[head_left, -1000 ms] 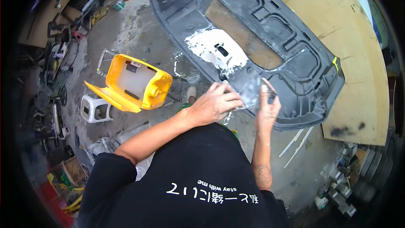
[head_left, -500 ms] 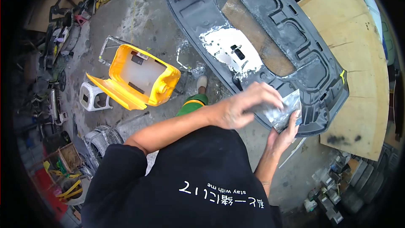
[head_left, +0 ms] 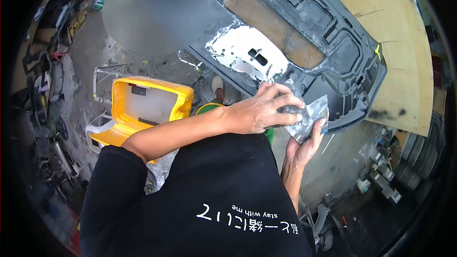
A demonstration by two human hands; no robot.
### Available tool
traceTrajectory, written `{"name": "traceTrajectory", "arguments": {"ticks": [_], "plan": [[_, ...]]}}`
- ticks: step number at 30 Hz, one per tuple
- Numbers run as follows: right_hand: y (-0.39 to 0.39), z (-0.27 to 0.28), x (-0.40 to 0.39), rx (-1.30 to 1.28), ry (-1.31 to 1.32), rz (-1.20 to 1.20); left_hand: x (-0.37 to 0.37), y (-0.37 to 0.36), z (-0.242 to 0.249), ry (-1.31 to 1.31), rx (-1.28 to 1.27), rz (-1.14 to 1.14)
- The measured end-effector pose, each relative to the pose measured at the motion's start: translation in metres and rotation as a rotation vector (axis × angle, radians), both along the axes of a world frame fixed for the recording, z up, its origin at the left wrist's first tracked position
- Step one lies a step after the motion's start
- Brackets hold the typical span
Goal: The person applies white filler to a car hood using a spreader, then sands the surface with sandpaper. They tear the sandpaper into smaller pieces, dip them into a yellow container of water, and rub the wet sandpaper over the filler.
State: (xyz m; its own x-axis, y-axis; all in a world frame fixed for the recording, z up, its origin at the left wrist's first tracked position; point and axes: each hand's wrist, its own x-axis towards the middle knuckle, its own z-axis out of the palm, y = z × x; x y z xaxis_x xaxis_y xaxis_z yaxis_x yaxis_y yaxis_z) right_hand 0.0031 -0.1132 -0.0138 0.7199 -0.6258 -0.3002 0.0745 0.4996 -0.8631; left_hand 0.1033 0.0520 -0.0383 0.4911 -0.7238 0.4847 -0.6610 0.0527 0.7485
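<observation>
Gripping the silvery sheet, the right hand holds it before the dark panel; a corner points upper right, the visible long axis slanting likewise. The left hand curls at its left side, its grip indeterminable.

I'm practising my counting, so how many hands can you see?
2: the left hand at the left side of the crinkled silvery sheet, and the right hand holding its lower right edge. Blurring at upper left could hide others.
</observation>
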Motion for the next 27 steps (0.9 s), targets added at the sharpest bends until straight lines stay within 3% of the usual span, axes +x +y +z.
{"name": "traceTrajectory", "arguments": {"ticks": [3, 5, 7, 11, 16, 21, 23, 25, 27], "plan": [[0.001, -0.007, 0.006, 0.026, -0.012, 0.019, 0.010, 0.013, -0.001, -0.009, 0.091, 0.021], [-0.002, -0.010, 0.011, 0.095, -0.026, 0.005, 0.019, 0.024, -0.004, 0.039, 0.356, 0.020], [-0.004, -0.002, 0.025, 0.109, -0.027, 0.038, 0.020, 0.049, -0.033, 0.209, 0.447, 0.095], [-0.014, -0.029, 0.070, 0.230, 0.092, 0.103, 0.032, 0.077, -0.005, 0.172, 0.459, 0.376], [-0.004, -0.055, 0.095, 0.198, 0.094, 0.180, 0.047, 0.062, 0.037, -0.123, 0.484, 0.289], [0.010, -0.065, 0.092, -0.056, 0.121, 0.252, 0.048, 0.043, 0.024, -0.246, 0.553, 0.216], [0.006, -0.071, 0.089, 0.033, 0.163, 0.200, 0.041, 0.051, 0.020, -0.239, 0.594, 0.107], [-0.010, -0.068, 0.088, 0.152, 0.163, 0.133, 0.038, 0.067, 0.013, -0.158, 0.550, 0.115], [-0.037, -0.055, 0.087, 0.091, 0.091, 0.067, 0.035, 0.091, -0.010, 0.271, 0.490, 0.132]]}}
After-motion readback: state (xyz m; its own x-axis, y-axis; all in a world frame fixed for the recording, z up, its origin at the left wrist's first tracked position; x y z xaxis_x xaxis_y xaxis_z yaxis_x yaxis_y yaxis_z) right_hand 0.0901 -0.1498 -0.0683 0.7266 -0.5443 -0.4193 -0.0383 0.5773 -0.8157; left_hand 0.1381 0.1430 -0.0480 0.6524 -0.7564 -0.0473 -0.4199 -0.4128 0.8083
